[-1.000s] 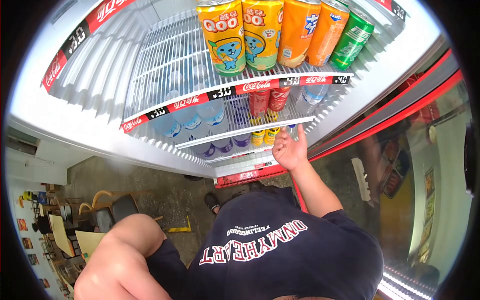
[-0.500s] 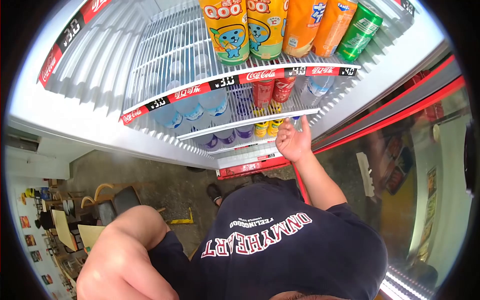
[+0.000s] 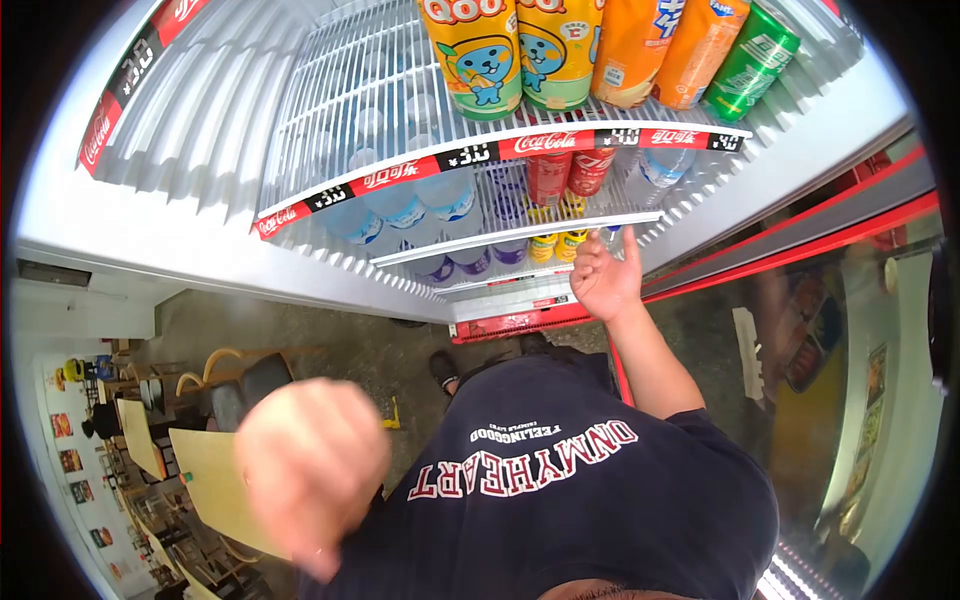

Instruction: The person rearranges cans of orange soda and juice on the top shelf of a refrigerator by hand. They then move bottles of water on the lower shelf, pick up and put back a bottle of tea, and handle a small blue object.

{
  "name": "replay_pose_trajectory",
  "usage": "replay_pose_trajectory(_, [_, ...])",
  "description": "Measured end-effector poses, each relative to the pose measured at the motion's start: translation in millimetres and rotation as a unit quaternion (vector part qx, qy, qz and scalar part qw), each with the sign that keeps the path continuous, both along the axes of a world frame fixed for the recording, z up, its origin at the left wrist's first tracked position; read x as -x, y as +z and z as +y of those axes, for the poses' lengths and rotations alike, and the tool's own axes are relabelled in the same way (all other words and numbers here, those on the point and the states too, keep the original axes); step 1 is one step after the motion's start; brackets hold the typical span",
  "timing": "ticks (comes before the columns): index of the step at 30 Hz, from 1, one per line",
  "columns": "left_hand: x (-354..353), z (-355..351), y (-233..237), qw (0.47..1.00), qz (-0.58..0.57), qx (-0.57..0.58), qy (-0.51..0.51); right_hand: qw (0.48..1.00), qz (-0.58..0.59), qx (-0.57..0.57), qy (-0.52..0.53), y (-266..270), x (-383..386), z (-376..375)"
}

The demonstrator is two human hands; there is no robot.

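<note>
Grey concrete floor (image 3: 330,350), small yellow mark (image 3: 393,415) on it. Left side: dark chairs (image 3: 250,380) with curved wooden backs, pale wooden tabletop (image 3: 210,480) just beside them. White wall (image 3: 70,320) far left, small posters (image 3: 68,460) lower down. Bright even light, light strip (image 3: 790,585) lower right

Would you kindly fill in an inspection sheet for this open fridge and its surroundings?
Surface: white wire shelves, red price strips on their edges.
Job's things: yellow cans on lower shelf, beside right hand.
Clutter: nothing seen.
Hands: right hand open at lower shelf edge; left hand blurred, grip unclear.
Cables: nothing seen.
Surroundings: water bottles and drink cans on shelves; glass door right; chairs left.
</note>
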State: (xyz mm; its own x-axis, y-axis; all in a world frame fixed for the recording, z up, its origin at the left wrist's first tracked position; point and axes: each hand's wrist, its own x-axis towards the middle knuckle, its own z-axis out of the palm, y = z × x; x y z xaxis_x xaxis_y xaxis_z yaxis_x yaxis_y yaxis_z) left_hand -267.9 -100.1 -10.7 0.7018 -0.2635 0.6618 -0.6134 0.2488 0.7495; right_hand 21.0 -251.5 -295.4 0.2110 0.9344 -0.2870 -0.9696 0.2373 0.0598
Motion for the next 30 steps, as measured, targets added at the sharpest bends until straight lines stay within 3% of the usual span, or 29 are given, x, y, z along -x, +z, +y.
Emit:
replay_pose_trajectory(1, [3,-1,-25,0.997,0.03,0.016,0.064,1.0,0.001,-0.001,-0.001,-1,0,-1])
replay_pose_trajectory(2, [7,1,-43,0.978,0.155,-0.028,0.14,1.0,0.001,-0.009,0.002,-4,0,-1])
replay_pose_trajectory(4, [7,3,-74,0.888,0.343,-0.142,0.27,1.0,-0.021,-0.01,0.008,-5,1,-1])
replay_pose_trajectory(7, [-4,7,-128,0.734,0.469,-0.303,0.387,0.995,-0.093,-0.017,0.038,2,8,5])
replay_pose_trajectory(11, [5,10,-169,0.713,0.465,-0.282,0.442,0.957,-0.271,-0.038,0.096,13,21,22])
replay_pose_trajectory(15, [10,12,-174,0.699,0.361,-0.322,0.526,0.872,-0.477,-0.033,0.104,36,37,42])
replay_pose_trajectory(20, [12,10,-178,0.71,0.326,-0.3,0.548,0.816,-0.567,-0.038,0.107,49,42,61])
replay_pose_trajectory(22, [11,5,-177,0.708,0.336,-0.289,0.55,0.772,-0.632,-0.003,0.062,52,47,68])
replay_pose_trajectory(23, [12,5,-179,0.71,0.334,-0.29,0.548,0.748,-0.662,0.014,0.041,53,51,71])
replay_pose_trajectory(28, [14,12,-179,0.703,0.323,-0.297,0.559,0.457,-0.878,0.084,-0.117,77,58,92])
replay_pose_trajectory(30, [12,18,-176,0.679,0.28,-0.329,0.593,0.453,-0.876,0.092,-0.142,78,59,106])
